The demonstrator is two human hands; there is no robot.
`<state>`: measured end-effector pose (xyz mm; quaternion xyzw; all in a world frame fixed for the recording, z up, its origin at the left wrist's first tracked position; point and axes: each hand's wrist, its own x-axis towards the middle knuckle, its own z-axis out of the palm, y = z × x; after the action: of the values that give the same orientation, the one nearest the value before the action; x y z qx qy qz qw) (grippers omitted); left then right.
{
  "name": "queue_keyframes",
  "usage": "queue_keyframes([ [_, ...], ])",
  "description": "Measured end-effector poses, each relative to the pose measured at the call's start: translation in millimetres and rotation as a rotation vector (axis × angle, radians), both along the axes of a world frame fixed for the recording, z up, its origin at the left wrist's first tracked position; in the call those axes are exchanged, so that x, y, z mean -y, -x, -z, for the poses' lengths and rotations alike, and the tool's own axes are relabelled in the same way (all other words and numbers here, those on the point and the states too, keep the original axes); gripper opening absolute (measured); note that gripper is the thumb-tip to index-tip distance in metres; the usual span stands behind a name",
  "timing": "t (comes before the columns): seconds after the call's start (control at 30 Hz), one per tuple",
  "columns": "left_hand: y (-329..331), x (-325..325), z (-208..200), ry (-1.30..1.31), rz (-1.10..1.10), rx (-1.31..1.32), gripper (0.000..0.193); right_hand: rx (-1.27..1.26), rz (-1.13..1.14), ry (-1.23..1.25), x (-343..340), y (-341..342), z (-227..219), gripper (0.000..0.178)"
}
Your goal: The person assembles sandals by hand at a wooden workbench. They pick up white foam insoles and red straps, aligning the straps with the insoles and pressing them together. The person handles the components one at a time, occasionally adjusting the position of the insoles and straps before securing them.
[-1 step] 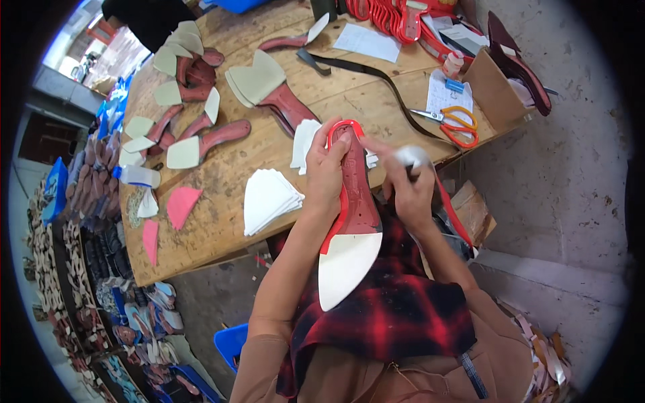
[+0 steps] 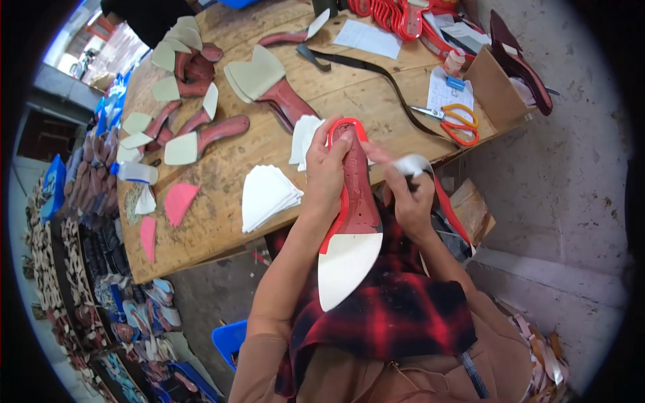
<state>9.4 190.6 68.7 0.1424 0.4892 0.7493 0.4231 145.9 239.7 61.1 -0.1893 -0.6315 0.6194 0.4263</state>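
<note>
My left hand (image 2: 324, 178) grips a dark red shoe insole (image 2: 359, 195) by its heel end, thumb on its face. The insole's pale front part (image 2: 346, 272) points down towards my lap. Around the heel and along the left edge runs a bright red strip (image 2: 334, 236). My right hand (image 2: 414, 205) is closed round a tool with a rounded, shiny light head (image 2: 411, 164); motion blurs it and its handle is mostly hidden. Blurred fingers of that hand reach to the strip at the heel's right side. A red length (image 2: 451, 211) hangs beyond my right hand.
On the wooden table (image 2: 215, 242) lie white cut pieces (image 2: 267, 200), pink pieces (image 2: 180, 203), several insoles (image 2: 289, 101), a dark strap (image 2: 376, 72), orange-handled scissors (image 2: 460, 124) and a small bottle (image 2: 134, 172). A cardboard box (image 2: 496, 87) stands at the right corner. Shelves of shoe parts (image 2: 74, 289) line the left.
The shiny-headed tool and the fingers of my right hand have shifted slightly and are blurred. My left hand keeps the same grip on the insole. The table appears slightly shifted in view.
</note>
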Motion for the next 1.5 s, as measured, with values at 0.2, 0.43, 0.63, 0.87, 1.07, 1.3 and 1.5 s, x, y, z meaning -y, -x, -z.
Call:
queue_keyframes([
  [0.2,-9.0,-5.8,14.5,0.033,-0.002,-0.002,0.039,0.053,-0.001,-0.451,5.8,-25.7,16.8,0.02],
  [0.43,-17.5,-25.0,29.7,0.168,-0.009,0.172,0.025,0.176,-0.071,-0.393,-3.1,-44.7,36.8,0.026],
  [0.63,-31.4,-38.4,45.9,0.173,0.056,0.377,0.025,-0.074,-0.202,-0.164,35.6,-63.5,40.2,0.089],
  [0.87,8.7,-26.0,13.6,-0.085,-0.086,0.783,0.02,-0.001,-0.086,-0.523,7.7,14.1,0.5,0.125],
  [1.07,53.8,61.2,-85.3,-0.067,-0.095,-0.037,0.031,-0.179,-0.228,-0.074,-26.8,59.2,-117.4,0.097],
  [1.3,27.4,107.3,-50.2,0.389,0.279,-1.038,0.076,-0.093,-0.642,0.411,41.2,43.0,-18.6,0.096],
  [1.5,10.5,68.7,-47.5,0.238,0.512,-1.035,0.075,-0.08,-0.423,0.574,15.6,3.1,-15.4,0.056],
])
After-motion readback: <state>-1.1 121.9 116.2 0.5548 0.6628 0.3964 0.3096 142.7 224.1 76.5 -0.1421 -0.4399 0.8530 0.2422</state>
